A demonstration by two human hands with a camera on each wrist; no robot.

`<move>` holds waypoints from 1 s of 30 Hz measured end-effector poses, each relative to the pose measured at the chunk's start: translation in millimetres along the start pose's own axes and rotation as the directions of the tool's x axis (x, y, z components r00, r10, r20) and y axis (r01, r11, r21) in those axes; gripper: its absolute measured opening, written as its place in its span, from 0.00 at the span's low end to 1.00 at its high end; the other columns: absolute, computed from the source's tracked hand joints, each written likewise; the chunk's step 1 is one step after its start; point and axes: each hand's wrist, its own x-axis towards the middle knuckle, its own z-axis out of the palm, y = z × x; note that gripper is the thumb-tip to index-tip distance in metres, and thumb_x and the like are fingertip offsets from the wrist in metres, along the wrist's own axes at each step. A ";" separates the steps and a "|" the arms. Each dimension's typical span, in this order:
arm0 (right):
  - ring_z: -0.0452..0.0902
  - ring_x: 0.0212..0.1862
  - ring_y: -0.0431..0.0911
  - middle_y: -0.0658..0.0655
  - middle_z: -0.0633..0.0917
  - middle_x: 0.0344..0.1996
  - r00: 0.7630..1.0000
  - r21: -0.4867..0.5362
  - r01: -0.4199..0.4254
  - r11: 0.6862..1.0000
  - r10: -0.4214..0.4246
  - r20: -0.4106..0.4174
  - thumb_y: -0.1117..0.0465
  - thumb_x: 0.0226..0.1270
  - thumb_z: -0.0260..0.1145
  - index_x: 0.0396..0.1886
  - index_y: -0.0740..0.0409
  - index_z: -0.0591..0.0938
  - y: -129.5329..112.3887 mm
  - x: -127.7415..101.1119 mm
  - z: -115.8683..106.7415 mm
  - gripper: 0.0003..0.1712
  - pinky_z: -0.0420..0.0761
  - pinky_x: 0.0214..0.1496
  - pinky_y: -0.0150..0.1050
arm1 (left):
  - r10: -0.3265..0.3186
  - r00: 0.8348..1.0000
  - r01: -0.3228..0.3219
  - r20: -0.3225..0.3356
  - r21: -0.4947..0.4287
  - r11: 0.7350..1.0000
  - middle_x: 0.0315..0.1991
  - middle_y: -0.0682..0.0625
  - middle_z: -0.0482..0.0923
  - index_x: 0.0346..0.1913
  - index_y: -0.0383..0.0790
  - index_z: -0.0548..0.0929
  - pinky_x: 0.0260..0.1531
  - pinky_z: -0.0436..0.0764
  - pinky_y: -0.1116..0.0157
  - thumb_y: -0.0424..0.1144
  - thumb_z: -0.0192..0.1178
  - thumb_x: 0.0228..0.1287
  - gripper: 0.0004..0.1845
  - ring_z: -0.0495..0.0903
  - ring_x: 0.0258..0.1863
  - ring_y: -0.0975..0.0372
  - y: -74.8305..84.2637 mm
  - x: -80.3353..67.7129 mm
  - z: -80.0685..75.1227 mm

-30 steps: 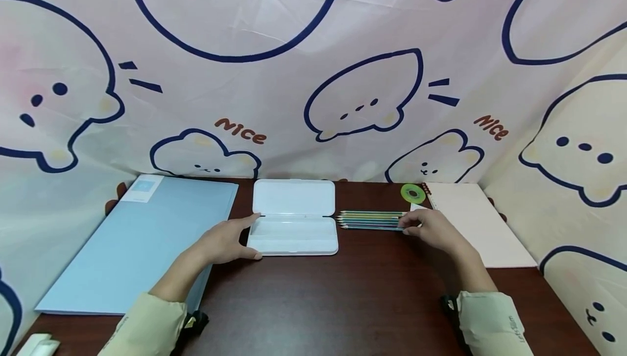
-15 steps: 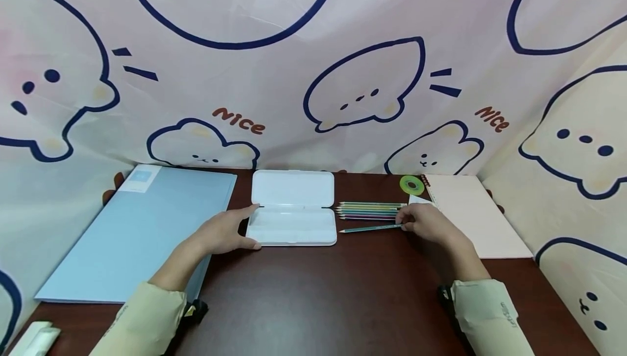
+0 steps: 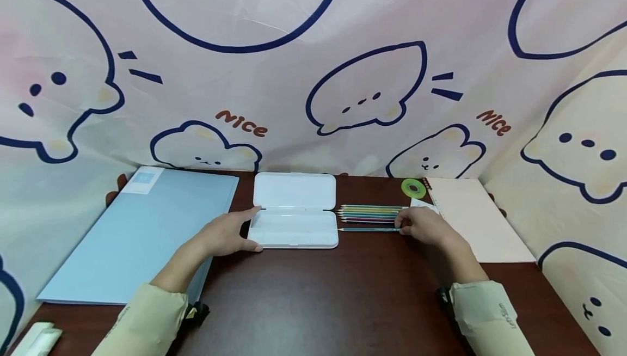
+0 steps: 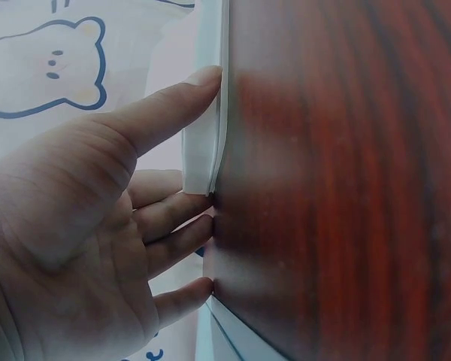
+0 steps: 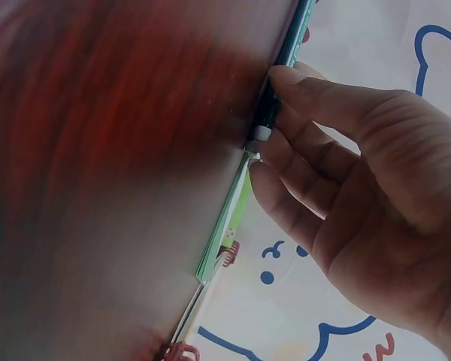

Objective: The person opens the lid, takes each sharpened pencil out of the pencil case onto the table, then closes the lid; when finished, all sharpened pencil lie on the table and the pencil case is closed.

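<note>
The right hand (image 3: 425, 226) covers the rear end of the teal pencil (image 3: 368, 229), pinched between thumb and fingers; the wrist view is blurred. This pencil lies on the table (image 3: 323, 296), just near of the pencil row (image 3: 369, 213) and right of the open white case (image 3: 294, 225). The left hand (image 3: 222, 234), fingers straight, rests against the case's left edge. A blue folder (image 3: 142, 233) lies left; a notebook (image 3: 472, 220) and green tape roll (image 3: 413, 188) lie right.
</note>
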 end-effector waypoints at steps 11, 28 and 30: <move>0.73 0.34 0.44 0.47 0.83 0.30 1.000 -0.070 0.010 0.998 -0.011 -0.023 0.64 0.65 0.71 0.33 0.48 0.85 -1.1 3.5 -0.1 0.05 0.75 0.41 0.42 | -0.001 1.000 0.001 -0.007 -0.001 1.000 0.71 0.37 0.71 0.78 0.39 0.63 0.64 0.73 0.40 0.56 0.75 0.54 0.52 0.72 0.69 0.43 -0.9 2.6 0.8; 0.72 0.34 0.44 0.48 0.83 0.29 0.998 -0.106 0.015 0.994 -0.021 -0.057 0.64 0.64 0.70 0.32 0.48 0.84 -0.8 3.1 -4.6 0.06 0.75 0.41 0.43 | -0.001 1.000 0.001 -0.003 -0.007 1.000 0.72 0.37 0.70 0.78 0.40 0.62 0.64 0.73 0.40 0.57 0.75 0.55 0.53 0.72 0.70 0.43 -1.7 2.1 0.2; 0.72 0.34 0.44 0.48 0.83 0.29 0.998 -0.109 0.014 0.994 -0.020 -0.058 0.64 0.64 0.70 0.32 0.48 0.84 -0.4 3.0 -4.4 0.06 0.75 0.41 0.43 | -0.002 1.000 0.002 -0.002 -0.006 1.000 0.72 0.37 0.70 0.78 0.40 0.62 0.64 0.73 0.40 0.57 0.75 0.55 0.53 0.71 0.70 0.42 -1.3 1.8 0.0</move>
